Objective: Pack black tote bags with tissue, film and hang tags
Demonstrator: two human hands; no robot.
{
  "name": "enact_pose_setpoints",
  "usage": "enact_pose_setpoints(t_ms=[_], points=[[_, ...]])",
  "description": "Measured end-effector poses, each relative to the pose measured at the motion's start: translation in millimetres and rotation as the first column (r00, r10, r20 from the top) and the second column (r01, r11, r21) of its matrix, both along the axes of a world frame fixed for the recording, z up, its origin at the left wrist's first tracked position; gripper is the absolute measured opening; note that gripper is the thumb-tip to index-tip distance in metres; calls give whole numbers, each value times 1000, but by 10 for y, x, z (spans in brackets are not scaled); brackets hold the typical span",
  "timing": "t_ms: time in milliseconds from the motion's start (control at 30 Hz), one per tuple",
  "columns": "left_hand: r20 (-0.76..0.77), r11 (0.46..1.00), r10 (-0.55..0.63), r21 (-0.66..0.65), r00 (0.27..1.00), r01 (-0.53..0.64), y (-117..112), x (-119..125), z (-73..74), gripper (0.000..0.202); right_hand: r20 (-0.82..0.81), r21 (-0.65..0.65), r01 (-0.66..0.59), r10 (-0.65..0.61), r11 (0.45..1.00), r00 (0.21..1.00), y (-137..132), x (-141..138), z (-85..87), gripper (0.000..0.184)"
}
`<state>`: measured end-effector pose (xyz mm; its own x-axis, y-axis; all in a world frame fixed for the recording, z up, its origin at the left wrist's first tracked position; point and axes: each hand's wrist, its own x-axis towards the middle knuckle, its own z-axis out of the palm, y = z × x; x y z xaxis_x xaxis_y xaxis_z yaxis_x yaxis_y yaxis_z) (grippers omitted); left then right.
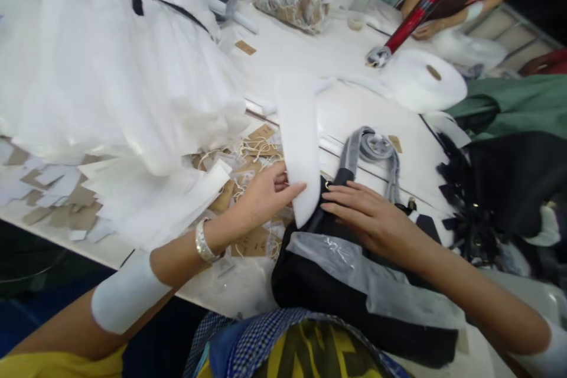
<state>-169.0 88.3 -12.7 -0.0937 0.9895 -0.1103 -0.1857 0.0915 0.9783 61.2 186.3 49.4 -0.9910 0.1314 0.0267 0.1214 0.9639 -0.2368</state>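
Between the thumb and fingers of my left hand [268, 192] is the lower end of a white foam strip [299, 124], which stretches away across the table. A black bag [319, 289] lies in front of me, partly covered by translucent wrapping [332, 254]. My right hand [370, 212] lies on the bag near its handle, palm down and fingers stretched out. A grey-wrapped strap [352, 150] curls beyond that hand. What is under the right palm is hidden.
Brown hang tags [252, 242] with strings and a stack of white sheets [146, 195] lie left. Behind them stands a tied white plastic bundle [110, 71]. A white foam roll [423, 82] and a red roll [416, 18] are across the table, near another person's hands [427, 29]. Black pieces [509, 177] sit right.
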Motion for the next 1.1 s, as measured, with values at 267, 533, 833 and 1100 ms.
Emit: enact_pose_setpoints(t_ms=[267,533,833,1100], points=[[-881,971,236,228,409,-70,-374,-72,219,55,27,-124,351,-350,928,936,-410,867,473,31],[-982,825,-153,-63,115,562,-273,968,718,30,-97,154,557,-548,816,831,-1321,1307,-30,40],[-816,662,-531,-231,229,713,280,1410,383,37,-567,-296,810,-776,506,277,-1555,1315,-235,19],[-753,583,-610,-213,249,784,349,2014,349,35,-435,-800,553,-860,233,-266,-1553,1556,229,26]])
